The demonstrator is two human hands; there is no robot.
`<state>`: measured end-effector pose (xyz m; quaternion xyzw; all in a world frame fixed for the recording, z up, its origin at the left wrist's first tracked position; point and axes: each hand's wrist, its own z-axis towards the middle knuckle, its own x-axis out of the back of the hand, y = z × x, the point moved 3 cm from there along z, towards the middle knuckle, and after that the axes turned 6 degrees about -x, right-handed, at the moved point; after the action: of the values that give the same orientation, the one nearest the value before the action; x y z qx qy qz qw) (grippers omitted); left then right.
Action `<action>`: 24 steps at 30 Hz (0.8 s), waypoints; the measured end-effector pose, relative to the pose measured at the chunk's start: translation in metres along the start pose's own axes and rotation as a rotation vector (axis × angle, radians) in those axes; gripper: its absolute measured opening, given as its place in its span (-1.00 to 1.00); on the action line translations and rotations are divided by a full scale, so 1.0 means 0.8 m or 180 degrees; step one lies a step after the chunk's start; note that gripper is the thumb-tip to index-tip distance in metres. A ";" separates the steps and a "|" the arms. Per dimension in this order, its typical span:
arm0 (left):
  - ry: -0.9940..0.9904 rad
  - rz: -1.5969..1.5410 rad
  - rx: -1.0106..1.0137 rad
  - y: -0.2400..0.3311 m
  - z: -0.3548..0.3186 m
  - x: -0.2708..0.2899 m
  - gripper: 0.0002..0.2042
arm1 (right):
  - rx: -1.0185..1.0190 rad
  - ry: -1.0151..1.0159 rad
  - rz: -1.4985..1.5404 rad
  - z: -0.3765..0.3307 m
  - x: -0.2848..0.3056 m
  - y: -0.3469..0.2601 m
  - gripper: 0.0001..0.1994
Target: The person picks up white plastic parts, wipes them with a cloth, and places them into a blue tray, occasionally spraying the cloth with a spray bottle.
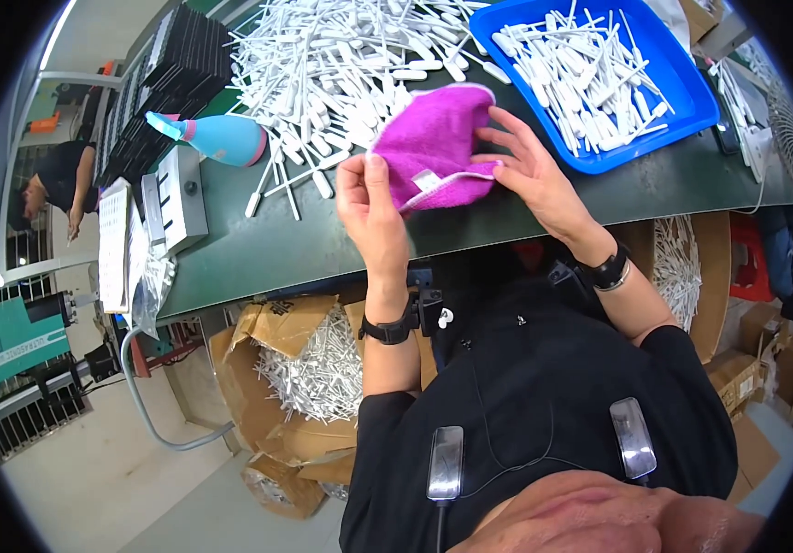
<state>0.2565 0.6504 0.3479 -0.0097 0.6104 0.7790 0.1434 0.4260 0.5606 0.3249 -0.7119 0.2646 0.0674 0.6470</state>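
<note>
Head view: magenta cloth (pixel 435 138) spans from left fingers (pixel 376 173) to right fingers (pixel 518 132).

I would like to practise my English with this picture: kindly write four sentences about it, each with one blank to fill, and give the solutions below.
1. Altogether, ____ hands hold the purple cloth: the left hand and the right hand.
2. The tray to the right of the cloth is ____ in colour.
3. Seen from the cloth, the spray bottle is on the ____ side of the picture.
4. The stick-like pieces in the tray are ____ in colour.

Missing words: two; blue; left; white.
</note>
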 end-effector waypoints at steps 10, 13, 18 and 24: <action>-0.1881 0.1515 -0.0884 0.061 -0.008 -0.060 -0.91 | -0.0224 -0.0259 -0.1000 0.007 0.024 0.019 -0.74; -0.2491 0.1730 -0.1509 0.055 -0.020 -0.075 -0.89 | -0.0726 -0.0625 -0.0102 0.005 0.030 0.047 -0.72; -0.2572 0.1390 -0.1545 0.055 -0.028 -0.061 -0.90 | -0.1156 -0.1064 0.1825 0.009 0.021 0.059 -0.60; 0.0212 0.1666 -0.1894 0.105 0.080 0.099 -0.89 | -0.1719 -0.0500 0.1791 -0.008 -0.018 -0.010 -0.58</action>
<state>0.1712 0.7105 0.4287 0.0797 0.3442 0.9313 -0.0889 0.4158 0.5586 0.3397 -0.7488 0.3719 0.3634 0.4110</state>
